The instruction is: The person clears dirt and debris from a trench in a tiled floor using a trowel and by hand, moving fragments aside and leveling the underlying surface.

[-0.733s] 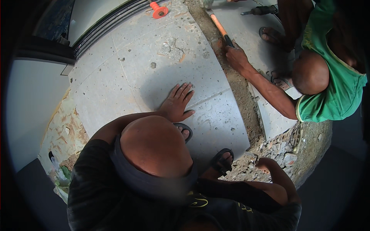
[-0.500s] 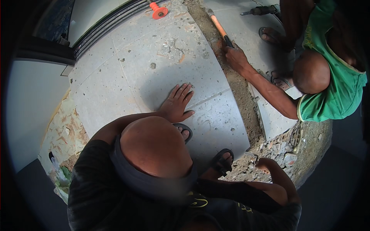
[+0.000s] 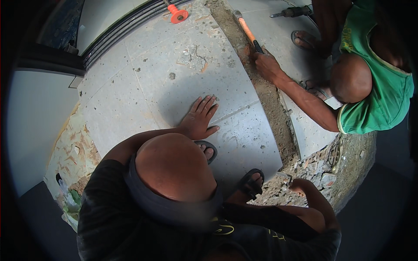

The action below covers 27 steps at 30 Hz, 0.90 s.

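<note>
Neither my left hand nor my right hand is in view. Below the camera, a co-worker in a black shirt (image 3: 109,204) crouches on pale tiles (image 3: 135,100), left hand (image 3: 200,115) spread flat on them, right hand (image 3: 298,186) gripping a small metal tool (image 3: 285,176) at broken rubble (image 3: 318,169). At the right, a co-worker in a green top (image 3: 374,113) bends over a dirt channel (image 3: 278,126), a hand (image 3: 267,67) round a hammer with an orange and black handle (image 3: 246,30). A chisel with a red hand guard (image 3: 178,15) lies at the top.
A dark power tool (image 3: 291,12) lies at the top right. A black sliding-door track (image 3: 104,37) crosses the upper left beside a white wall (image 3: 35,117). Peeling debris (image 3: 69,152) borders the tiles at left. Loose chips (image 3: 191,58) are scattered on the tiles.
A hand and tool seen at the top edge 0.7 s ago have left view. The green-topped co-worker has shifted slightly upward in the picture; the black-shirted one is almost still.
</note>
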Motion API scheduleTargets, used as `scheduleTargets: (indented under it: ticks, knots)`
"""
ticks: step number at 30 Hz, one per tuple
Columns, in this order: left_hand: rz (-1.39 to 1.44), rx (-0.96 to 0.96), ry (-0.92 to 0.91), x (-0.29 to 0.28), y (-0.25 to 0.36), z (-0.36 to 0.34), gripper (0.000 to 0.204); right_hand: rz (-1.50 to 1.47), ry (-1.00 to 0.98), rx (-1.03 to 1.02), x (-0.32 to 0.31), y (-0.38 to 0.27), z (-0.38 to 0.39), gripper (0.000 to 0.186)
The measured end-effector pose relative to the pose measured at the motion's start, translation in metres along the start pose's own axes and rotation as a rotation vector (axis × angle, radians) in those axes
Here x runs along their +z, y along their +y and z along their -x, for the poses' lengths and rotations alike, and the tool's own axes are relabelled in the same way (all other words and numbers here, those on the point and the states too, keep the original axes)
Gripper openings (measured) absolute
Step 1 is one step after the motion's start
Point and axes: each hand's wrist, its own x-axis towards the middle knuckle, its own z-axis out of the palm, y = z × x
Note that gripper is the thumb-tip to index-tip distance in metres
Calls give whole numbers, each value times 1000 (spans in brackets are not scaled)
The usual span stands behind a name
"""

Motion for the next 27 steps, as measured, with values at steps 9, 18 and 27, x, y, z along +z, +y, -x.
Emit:
scheduleTargets:
  ticks: [9, 18, 27]
  knots:
    - [-1, 6, 5, 2, -1, -1, 82, -38, -25, 55, 7, 12, -18, 37]
    - [-5, 5, -7, 2, -1, 0, 82, -65, -28, 73, 4, 7, -9, 36]
    - [-4, -1, -8, 2, -1, 0, 83, -27, -50, 70, 5, 8, -12, 38]
